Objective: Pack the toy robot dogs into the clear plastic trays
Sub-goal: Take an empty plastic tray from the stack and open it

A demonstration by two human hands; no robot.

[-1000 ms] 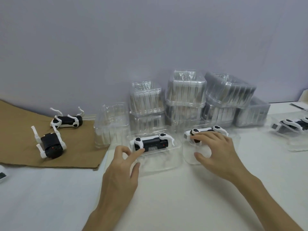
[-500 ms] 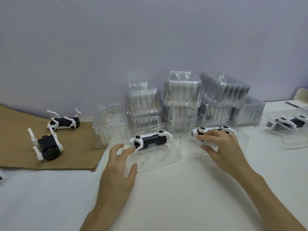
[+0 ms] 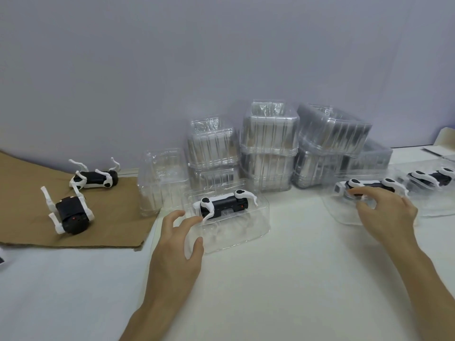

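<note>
A black-and-white toy robot dog (image 3: 222, 205) lies in a clear plastic tray (image 3: 246, 236) at the centre. My left hand (image 3: 176, 244) holds that tray's left end, thumb on the front wall and fingers curled at the rim by the dog's leg. A second dog (image 3: 366, 185) lies in another clear tray (image 3: 344, 216) to the right. My right hand (image 3: 386, 212) grips this one, fingers curled over the near rim and onto the dog. A third dog (image 3: 430, 179) sits in a tray (image 3: 438, 210) at the far right. Two loose dogs (image 3: 93, 179) (image 3: 71, 214) lie on brown cardboard (image 3: 110, 225).
Stacks of empty clear trays (image 3: 269, 148) stand against the wall behind the two held trays. One lower stack (image 3: 160, 180) stands at the cardboard's right edge. The white table (image 3: 283, 279) spreads in front of me. A small object (image 3: 2, 260) shows at the left edge.
My right hand has slid its tray with the dog to the right, close to the far-right tray. My left hand has stayed at the centre tray's left end.
</note>
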